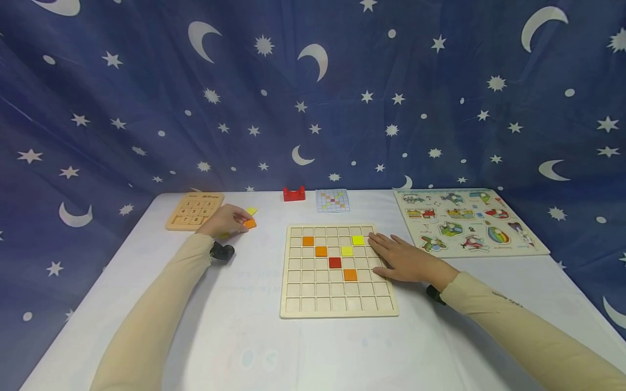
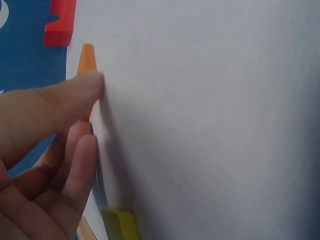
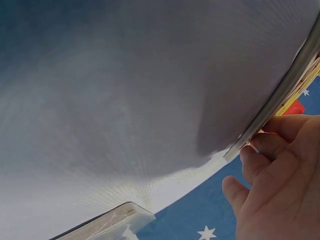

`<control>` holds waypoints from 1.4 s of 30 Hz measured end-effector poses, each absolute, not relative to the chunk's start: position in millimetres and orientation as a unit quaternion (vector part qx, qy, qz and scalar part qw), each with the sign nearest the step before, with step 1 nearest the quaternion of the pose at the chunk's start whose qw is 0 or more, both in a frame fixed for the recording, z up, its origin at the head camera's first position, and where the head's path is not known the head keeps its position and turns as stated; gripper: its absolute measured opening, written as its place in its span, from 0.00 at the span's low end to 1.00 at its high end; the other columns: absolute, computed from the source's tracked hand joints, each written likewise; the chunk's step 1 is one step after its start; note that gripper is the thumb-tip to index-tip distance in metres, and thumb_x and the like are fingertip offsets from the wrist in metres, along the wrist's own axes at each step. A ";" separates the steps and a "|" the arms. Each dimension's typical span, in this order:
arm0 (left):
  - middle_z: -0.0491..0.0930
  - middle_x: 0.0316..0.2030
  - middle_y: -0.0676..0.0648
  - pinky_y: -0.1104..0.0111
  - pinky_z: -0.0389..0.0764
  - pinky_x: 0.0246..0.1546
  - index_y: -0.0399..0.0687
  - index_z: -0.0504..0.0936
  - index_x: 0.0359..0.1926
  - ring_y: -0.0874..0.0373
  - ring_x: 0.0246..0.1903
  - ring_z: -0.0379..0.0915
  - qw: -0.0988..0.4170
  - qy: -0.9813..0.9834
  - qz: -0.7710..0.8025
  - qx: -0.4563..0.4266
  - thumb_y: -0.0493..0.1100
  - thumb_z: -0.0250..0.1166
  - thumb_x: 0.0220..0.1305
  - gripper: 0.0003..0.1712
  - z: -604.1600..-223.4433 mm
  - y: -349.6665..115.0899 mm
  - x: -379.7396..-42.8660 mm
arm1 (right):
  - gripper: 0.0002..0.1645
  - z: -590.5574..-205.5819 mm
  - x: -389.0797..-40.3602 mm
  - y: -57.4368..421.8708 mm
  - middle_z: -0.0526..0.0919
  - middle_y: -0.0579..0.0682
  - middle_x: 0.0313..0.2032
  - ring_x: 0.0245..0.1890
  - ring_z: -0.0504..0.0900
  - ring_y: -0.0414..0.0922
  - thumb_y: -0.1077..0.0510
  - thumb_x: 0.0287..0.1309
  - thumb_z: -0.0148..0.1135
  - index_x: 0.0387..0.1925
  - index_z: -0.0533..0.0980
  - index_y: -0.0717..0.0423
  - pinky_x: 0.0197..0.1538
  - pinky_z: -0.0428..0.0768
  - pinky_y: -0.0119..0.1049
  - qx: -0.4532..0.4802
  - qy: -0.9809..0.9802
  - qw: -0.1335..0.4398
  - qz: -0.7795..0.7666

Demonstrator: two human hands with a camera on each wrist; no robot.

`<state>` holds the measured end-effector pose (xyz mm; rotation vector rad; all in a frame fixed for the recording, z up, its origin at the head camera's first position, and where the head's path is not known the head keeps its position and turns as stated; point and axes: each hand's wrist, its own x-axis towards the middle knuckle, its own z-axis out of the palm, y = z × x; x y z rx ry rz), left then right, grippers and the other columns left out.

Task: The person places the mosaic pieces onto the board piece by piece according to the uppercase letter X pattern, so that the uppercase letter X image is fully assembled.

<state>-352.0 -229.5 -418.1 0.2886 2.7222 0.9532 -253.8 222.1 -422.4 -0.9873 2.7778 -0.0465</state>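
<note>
Between thumb and fingers, my left hand pinches an orange square tile at the left of the table; the left wrist view shows that orange tile edge-on. A yellow tile lies just behind it, and another yellow tile shows below the fingers in the left wrist view. At the middle sits a wooden grid board with orange, yellow and red tiles in several of its cells, set along two crossing diagonals. My right hand rests with extended fingers on the board's right edge.
A wooden number puzzle lies beyond the left hand. At the back edge stand a red holder and a pattern card with coloured squares. A picture puzzle board takes up the back right. A starry blue curtain hangs behind.
</note>
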 end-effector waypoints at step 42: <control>0.81 0.46 0.37 0.57 0.76 0.50 0.37 0.81 0.47 0.48 0.44 0.77 0.103 0.944 0.290 0.120 0.35 0.68 0.54 0.17 -416.6 -225.9 -350.9 | 0.44 -420.8 -253.2 220.6 0.48 0.58 0.73 0.73 0.49 0.56 0.39 0.66 0.46 0.71 0.49 0.62 0.72 0.50 0.54 -0.325 0.940 0.106 -0.019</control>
